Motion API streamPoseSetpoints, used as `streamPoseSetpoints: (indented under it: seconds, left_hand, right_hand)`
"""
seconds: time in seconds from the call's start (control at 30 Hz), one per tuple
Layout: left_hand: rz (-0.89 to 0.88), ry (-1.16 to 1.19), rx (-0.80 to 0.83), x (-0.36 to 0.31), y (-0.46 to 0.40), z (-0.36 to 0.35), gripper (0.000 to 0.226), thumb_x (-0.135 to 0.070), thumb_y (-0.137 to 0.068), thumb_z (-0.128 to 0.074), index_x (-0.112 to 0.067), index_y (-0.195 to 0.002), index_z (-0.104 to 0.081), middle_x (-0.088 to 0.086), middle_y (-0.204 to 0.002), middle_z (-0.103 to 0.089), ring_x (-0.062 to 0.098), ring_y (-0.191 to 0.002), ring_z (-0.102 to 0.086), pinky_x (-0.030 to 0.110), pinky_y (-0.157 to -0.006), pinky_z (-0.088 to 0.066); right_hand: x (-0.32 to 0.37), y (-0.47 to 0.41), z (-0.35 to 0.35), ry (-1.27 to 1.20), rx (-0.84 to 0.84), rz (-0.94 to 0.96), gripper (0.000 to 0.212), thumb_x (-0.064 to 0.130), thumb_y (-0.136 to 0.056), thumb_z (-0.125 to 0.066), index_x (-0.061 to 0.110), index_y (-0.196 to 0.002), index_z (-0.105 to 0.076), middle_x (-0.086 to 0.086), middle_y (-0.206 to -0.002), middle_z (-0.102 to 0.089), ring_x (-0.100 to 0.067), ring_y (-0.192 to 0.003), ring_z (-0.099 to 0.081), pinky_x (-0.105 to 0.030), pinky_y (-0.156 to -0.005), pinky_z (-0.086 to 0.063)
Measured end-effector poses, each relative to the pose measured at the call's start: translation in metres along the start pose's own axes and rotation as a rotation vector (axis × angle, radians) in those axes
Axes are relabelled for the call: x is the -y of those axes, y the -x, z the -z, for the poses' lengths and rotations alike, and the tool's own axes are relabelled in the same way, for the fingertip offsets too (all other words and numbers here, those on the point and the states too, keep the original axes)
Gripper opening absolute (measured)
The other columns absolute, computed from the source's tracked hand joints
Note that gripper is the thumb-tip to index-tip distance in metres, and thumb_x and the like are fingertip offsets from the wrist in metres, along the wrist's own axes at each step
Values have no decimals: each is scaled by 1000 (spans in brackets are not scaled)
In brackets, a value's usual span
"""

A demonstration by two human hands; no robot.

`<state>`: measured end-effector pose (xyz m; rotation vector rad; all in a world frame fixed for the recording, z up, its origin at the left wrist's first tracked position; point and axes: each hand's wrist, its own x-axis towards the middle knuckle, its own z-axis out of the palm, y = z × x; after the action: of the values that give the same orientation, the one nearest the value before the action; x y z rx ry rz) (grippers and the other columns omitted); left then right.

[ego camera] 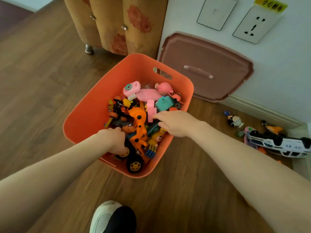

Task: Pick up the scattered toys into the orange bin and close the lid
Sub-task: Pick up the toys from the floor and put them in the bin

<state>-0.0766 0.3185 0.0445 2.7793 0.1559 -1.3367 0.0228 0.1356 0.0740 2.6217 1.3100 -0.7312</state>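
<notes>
The orange bin (94, 115) stands on the wooden floor, filled with several toys. Its pinkish-brown lid (207, 58) leans against the wall behind it. My left hand (114, 140) reaches into the bin and grips the orange toy truck (138, 130) near its rear wheels. My right hand (175, 122) is over the bin's right side, fingers extended and touching a pink toy piece (150, 110). On the floor to the right lie a white toy bus (279, 145), a small penguin-like figure (234, 121), an orange toy (273, 128) and a pink toy (248, 132).
An orange patterned cabinet (117, 22) on metal legs stands behind the bin. The white wall holds a switch plate (217, 12) and a socket (255, 24). A baseboard (262, 111) runs along the right. My shoe (111, 217) is at the bottom.
</notes>
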Motion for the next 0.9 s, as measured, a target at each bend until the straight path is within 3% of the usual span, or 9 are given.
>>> streamPoseSetpoints:
  seconds: [0.07, 0.13, 0.27, 0.33, 0.43, 0.5, 0.67, 0.77, 0.9]
  left_hand:
    - [24, -10, -198, -7, 7, 4, 83, -54, -80, -56, -9, -143, -26, 9, -148, -27, 30, -132, -33, 42, -99, -40]
    - [-5, 83, -413, -20, 14, 11, 81, -55, -79, -57, -6, -139, -33, 10, -153, -19, 30, -136, -26, 42, -102, -36]
    - [61, 42, -559, -49, 18, 17, 62, -48, -83, -53, -1, -124, -50, 17, -151, -21, 33, -136, -24, 42, -102, -35]
    - [99, 1, -677, -55, 19, 16, 51, -38, -81, -59, 0, -114, -54, 19, -131, -42, 37, -120, -41, 43, -88, -42]
    - [-56, -71, -867, -83, 22, 27, 37, -20, -56, -78, 4, -78, -60, 23, -89, -56, 40, -82, -57, 41, -61, -48]
    - [-241, -118, -936, -114, 23, 38, 34, -19, -54, -77, 1, -76, -61, 22, -85, -59, 39, -76, -59, 40, -57, -49]
    - [-698, -191, -858, -220, 17, 53, 41, -25, -76, -62, -7, -112, -60, 16, -127, -54, 36, -118, -51, 43, -87, -49]
    - [-735, -274, -681, -277, 0, 55, 48, -30, -91, -48, -15, -136, -41, 7, -148, -31, 24, -139, -26, 37, -108, -32]
    - [-692, -265, -552, -325, -27, 61, 47, -30, -93, -47, -17, -137, -39, 5, -149, -28, 22, -139, -23, 37, -109, -30]
  right_hand:
    - [-7, 7, -6, 52, -96, 14, 43, 32, -101, -30, 20, -141, -37, -1, -147, -40, -20, -136, -34, -37, -113, -20]
    - [-14, 15, -14, 25, -195, -29, 49, 37, -100, -30, 19, -145, -31, 0, -154, -31, -16, -145, -17, -35, -117, -4]
    - [-40, 47, -25, -63, -340, -136, 58, 43, -99, -31, 17, -149, -21, -2, -159, -14, -17, -148, -5, -34, -118, 3]
    - [-57, 65, -31, -12, -361, -169, 60, 45, -99, -30, 17, -150, -18, -2, -160, -11, -18, -148, -3, -33, -117, 5]
    - [-92, 103, -47, 56, -311, -264, 59, 43, -99, -32, 17, -150, -18, -3, -160, -8, -19, -148, -1, -35, -117, 5]
    - [-116, 131, -60, 71, -295, -335, 57, 40, -99, -33, 16, -149, -22, -6, -160, -10, -21, -148, -3, -37, -117, 3]
    - [-175, 199, -106, 22, -242, -631, 57, 35, -98, -39, 13, -148, -25, -7, -159, -12, -23, -148, -5, -42, -118, -1]
    - [-207, 235, -137, -74, -216, -837, 58, 31, -97, -40, 14, -149, -20, -7, -159, -10, -25, -147, -3, -45, -118, -3]
    - [-245, 263, -173, -162, -218, -973, 64, 25, -94, -46, 13, -149, -16, -10, -159, -10, -29, -147, -5, -46, -118, -8]
